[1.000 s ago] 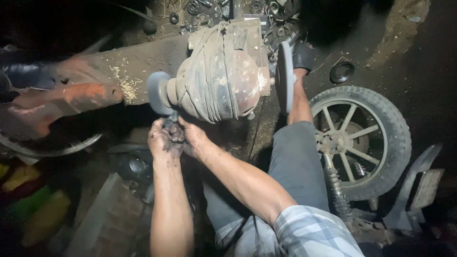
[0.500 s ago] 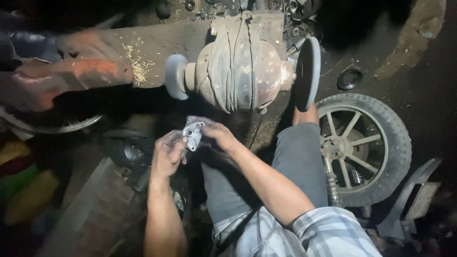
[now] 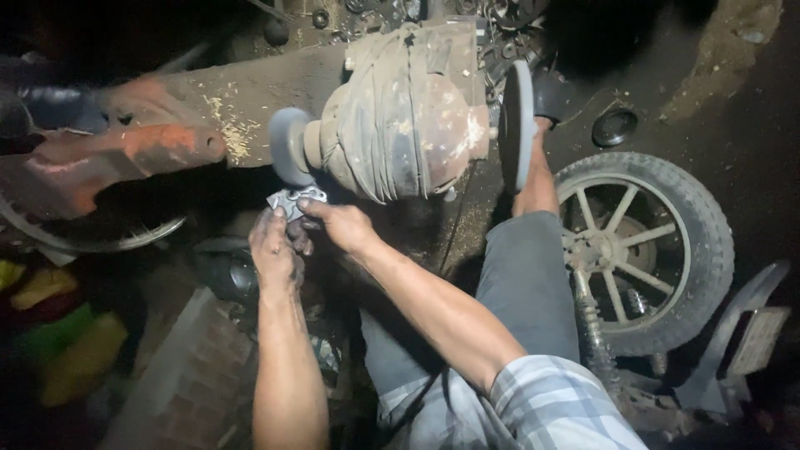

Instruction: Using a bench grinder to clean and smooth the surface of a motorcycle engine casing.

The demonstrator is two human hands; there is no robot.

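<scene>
A small grey metal part (image 3: 293, 200) is pinched between both hands; its lower half is covered by the fingers, so its full shape cannot be told. The left hand (image 3: 275, 250) hides its own palm. The left grinding wheel (image 3: 287, 157) is motion-blurred at its rim. At the far left, an orange-red metal piece (image 3: 117, 158) is smeared by blur and cut off by the left edge. Coloured shapes, yellow and green (image 3: 58, 333), lie in darkness at the near left, too dim to identify. The spoked tyre (image 3: 658, 242) is partly hidden behind the person's leg (image 3: 533, 283).
</scene>
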